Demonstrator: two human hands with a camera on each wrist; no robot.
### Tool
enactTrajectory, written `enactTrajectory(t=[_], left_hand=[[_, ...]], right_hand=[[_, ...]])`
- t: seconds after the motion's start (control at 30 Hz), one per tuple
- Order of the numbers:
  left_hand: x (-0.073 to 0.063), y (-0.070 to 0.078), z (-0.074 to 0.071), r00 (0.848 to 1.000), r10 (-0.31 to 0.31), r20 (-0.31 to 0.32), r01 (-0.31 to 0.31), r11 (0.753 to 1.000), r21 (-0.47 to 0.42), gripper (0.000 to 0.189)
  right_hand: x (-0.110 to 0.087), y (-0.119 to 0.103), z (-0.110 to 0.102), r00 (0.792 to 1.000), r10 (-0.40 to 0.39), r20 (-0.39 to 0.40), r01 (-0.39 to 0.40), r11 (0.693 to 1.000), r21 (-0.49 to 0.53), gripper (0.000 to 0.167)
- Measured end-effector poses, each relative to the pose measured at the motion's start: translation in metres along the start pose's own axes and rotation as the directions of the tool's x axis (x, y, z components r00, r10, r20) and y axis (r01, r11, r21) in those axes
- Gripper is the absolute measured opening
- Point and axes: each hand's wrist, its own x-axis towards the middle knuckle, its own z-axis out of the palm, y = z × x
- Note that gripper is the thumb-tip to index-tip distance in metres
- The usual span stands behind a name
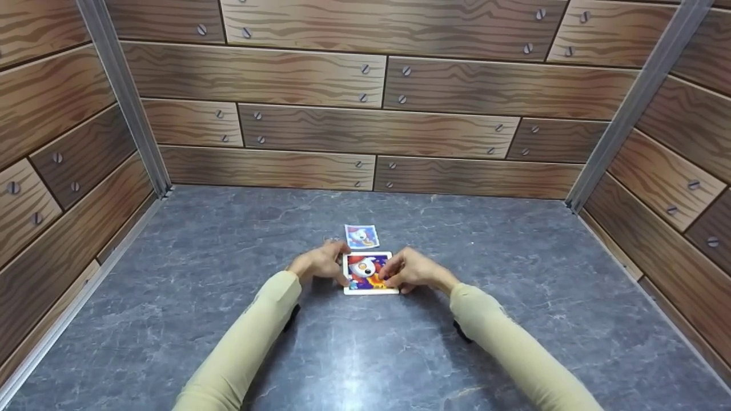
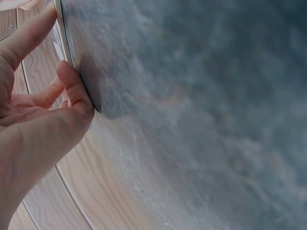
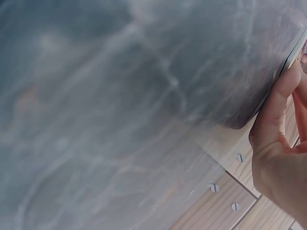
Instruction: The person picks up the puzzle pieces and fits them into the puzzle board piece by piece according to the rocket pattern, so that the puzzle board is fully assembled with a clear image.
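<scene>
A square picture board (image 1: 363, 291) with a white border lies flat on the grey table, showing a cartoon white character on purple, red and orange. My left hand (image 1: 323, 262) is at its left side, thumb and forefinger spread apart and touching that edge; in the left wrist view, fingertips (image 2: 72, 81) of this hand meet the board's edge. From the right, my right hand (image 1: 416, 269) reaches over the board, its bent fingers touching the orange part of the picture. Whether a small piece is between them is hidden. The right wrist view shows the right hand (image 3: 276, 124) against the edge.
Just behind the board lies a paler printed card (image 1: 361, 236) with a similar picture. The grey marbled table (image 1: 217, 240) is bounded by a wood-patterned back wall (image 1: 320, 128) and side walls, with metal posts (image 1: 134, 108) in the corners.
</scene>
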Motion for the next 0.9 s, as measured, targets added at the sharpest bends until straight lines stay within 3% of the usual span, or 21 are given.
enactTrajectory(t=[0.23, 0.43, 0.9], left_hand=[[0.001, -0.001, 0.001, 1.000, 0.026, -0.006, -0.026, 0.998, 0.051, 0.063], [0.002, -0.001, 0.001, 0.999, 0.030, -0.011, -0.030, 0.999, 0.035, 0.063], [0.001, 0.000, 0.002, 1.000, 0.005, -0.028, -0.006, 1.000, -0.021, 0.064]], right_hand=[[-0.002, 0.000, -0.005, 0.999, 0.002, 0.041, -0.004, 0.999, 0.049, 0.021], [-0.004, 0.003, -0.012, 0.998, 0.012, 0.063, -0.019, 0.993, 0.113, 0.024], [-0.019, 0.011, -0.035, 0.996, 0.023, -0.089, -0.003, 0.976, 0.218, 0.034]])
